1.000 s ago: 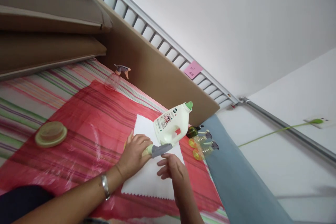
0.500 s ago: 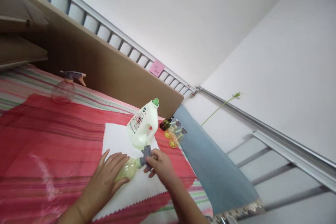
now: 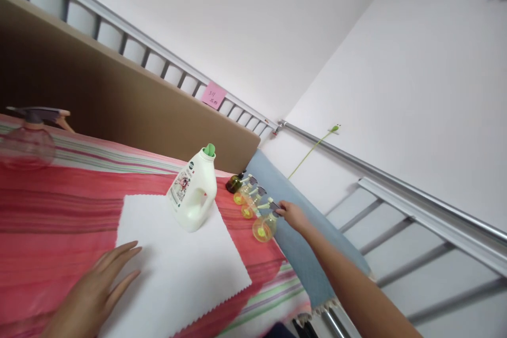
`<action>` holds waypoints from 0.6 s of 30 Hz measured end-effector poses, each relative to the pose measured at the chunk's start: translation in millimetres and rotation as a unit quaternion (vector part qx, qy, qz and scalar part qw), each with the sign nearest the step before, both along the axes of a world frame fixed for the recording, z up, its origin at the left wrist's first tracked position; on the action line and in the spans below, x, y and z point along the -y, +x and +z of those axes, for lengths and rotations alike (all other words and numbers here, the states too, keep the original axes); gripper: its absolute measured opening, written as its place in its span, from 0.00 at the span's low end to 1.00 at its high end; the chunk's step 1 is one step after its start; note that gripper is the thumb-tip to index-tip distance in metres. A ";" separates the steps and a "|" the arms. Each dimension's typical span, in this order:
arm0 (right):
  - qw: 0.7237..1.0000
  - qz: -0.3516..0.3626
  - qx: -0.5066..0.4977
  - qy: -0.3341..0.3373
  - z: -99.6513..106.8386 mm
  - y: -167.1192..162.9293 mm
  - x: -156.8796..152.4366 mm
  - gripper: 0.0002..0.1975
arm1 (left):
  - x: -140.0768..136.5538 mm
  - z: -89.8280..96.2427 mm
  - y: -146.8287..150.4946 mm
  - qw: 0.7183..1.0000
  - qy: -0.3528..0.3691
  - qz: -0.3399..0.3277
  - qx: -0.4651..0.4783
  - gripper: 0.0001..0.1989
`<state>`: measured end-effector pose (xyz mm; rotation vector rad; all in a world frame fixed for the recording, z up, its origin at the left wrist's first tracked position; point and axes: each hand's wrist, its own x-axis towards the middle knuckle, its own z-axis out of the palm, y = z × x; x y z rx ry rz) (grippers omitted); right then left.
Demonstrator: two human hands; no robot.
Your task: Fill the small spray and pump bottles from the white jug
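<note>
My right hand (image 3: pixel 292 215) grips the grey spray head of a clear yellowish spray bottle (image 3: pixel 264 227), which is upright at the right edge of the red cloth. Two similar spray bottles (image 3: pixel 247 210) and a dark green bottle (image 3: pixel 234 183) line up just behind it. Over the left part of a white sheet with a zigzag edge (image 3: pixel 186 269), my left hand (image 3: pixel 105 285) hovers with its fingers apart, holding nothing. A white jug (image 3: pixel 194 190) with a green spout and a printed label stands at the back of the sheet.
A pink-tinted spray bottle (image 3: pixel 29 142) stands at the far left. Behind runs a brown board (image 3: pixel 119 90) below a metal rail carrying a pink note (image 3: pixel 214 95). Blue fabric (image 3: pixel 295 243) hangs along the right side, near a metal frame (image 3: pixel 396 237).
My right hand has carried the spray bottle from over the white sheet rightward to the other bottles. My left hand has let go of it and moved left. The view has shifted.
</note>
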<state>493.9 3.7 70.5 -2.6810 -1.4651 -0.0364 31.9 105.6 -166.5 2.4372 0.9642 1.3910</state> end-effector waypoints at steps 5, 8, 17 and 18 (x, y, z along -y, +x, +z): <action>0.999 -0.008 0.031 -0.021 -14.2 46.0 -18.3 0.14 | -15.1 -27.1 -1.3 0.999 -0.042 0.005 -0.008 0.19; 0.999 -0.002 0.035 -0.036 -25.1 65.9 -27.9 0.14 | -21.8 -40.5 -1.2 0.998 -0.065 0.004 -0.004 0.19; 0.997 -0.012 0.031 -0.066 -61.8 102.5 -31.3 0.14 | -23.2 -49.1 -4.9 0.995 -0.102 -0.010 -0.021 0.20; 0.997 -0.015 0.035 -0.066 -62.6 105.0 -31.9 0.13 | -22.7 -49.0 -5.2 0.994 -0.107 -0.010 -0.021 0.20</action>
